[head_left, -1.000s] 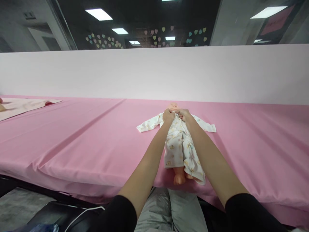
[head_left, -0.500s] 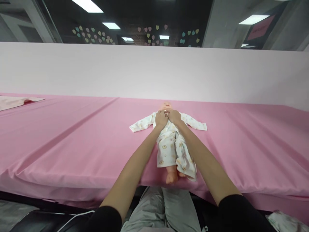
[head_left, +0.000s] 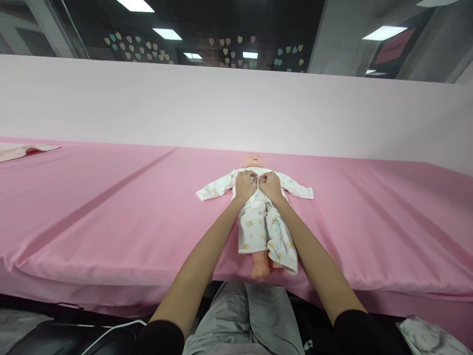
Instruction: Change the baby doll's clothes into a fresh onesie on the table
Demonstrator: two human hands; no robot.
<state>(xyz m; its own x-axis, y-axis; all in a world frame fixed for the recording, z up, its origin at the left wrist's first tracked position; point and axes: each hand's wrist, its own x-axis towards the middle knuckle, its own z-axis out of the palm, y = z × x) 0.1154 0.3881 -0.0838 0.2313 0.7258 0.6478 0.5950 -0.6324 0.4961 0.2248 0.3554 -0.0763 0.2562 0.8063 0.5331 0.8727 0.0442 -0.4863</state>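
Observation:
A baby doll [head_left: 260, 265] lies on its back, head away from me and feet near the edge of the pink-covered surface. It wears a white printed baby shirt [head_left: 218, 187] with sleeves spread to both sides, and matching pants [head_left: 253, 231]; a bare foot pokes out of one pant leg. Over the doll's chest, my left hand [head_left: 246, 185] pinches the front of the shirt. My right hand [head_left: 271, 185] pinches it just beside, fingertips close to the left ones. Which part of the front the fingers hold, an edge or a fastener, is too small to tell.
Pink sheeting [head_left: 121, 217] covers the wide surface, and a white wall [head_left: 221, 108] rises behind it. A pale folded cloth [head_left: 22, 150] lies at far left. At lower right sits a crumpled printed cloth [head_left: 432, 336]; a white cable [head_left: 114, 329] runs at lower left.
Both hands have shifted slightly down the doll's chest, from near the neck, and sit a little further apart. The shirt's collar now shows above them. The view has shifted slightly.

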